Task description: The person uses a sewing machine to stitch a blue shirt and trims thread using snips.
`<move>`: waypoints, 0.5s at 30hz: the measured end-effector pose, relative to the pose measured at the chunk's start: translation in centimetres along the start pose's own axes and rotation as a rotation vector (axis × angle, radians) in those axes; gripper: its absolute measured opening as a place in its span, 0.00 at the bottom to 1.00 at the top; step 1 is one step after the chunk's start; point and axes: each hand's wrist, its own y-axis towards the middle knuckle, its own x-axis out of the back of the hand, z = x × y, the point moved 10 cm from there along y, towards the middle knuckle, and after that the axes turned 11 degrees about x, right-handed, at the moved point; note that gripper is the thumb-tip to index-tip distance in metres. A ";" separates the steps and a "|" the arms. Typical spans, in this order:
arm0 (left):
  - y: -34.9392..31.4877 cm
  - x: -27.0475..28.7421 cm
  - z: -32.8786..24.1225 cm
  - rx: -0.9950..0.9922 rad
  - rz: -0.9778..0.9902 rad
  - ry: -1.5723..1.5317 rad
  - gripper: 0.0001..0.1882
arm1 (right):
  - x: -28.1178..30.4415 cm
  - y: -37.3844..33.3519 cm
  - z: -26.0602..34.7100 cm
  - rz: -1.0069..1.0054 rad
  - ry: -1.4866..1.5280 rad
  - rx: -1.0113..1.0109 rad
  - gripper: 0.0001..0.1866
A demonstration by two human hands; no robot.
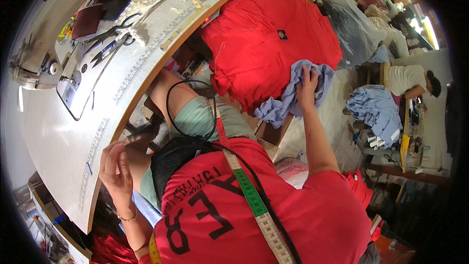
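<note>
My right hand [307,87] reaches out to the right and grips a crumpled light blue cloth [278,106]. The cloth lies against the lower right side of a big heap of red fabric [268,39]. A small dark label [282,34] shows on that heap. Loosely curled, with fingers apart and nothing visible in them, my left hand [116,166] is by the edge of the sewing table [58,142]. A small blue item [89,168] lies on the tabletop close to it. A tape measure [249,190] hangs down over my red shirt.
On the table are a sewing machine [41,71], scissors [110,32], thread snips [102,54] and white cord [141,19]. Plastic-wrapped bundles [349,24] stand at the far right. Another person [408,80] is beside a pile of blue garments [375,110].
</note>
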 end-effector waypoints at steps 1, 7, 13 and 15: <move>0.3 -0.9 0.6 0.000 0.025 -0.036 0.06 | -0.3 -0.1 -1.7 -0.028 -0.021 -0.033 0.27; -1.4 -2.3 2.4 0.053 0.102 -0.061 0.06 | 0.8 1.8 -3.5 -0.204 1.194 -0.403 0.19; -0.3 -2.4 0.9 0.032 0.294 -0.453 0.16 | 22.8 11.8 6.1 -0.597 1.586 -0.136 0.19; 1.6 -3.0 -4.1 -0.045 0.351 -0.546 0.30 | 25.9 17.6 13.2 -0.413 1.659 0.153 0.18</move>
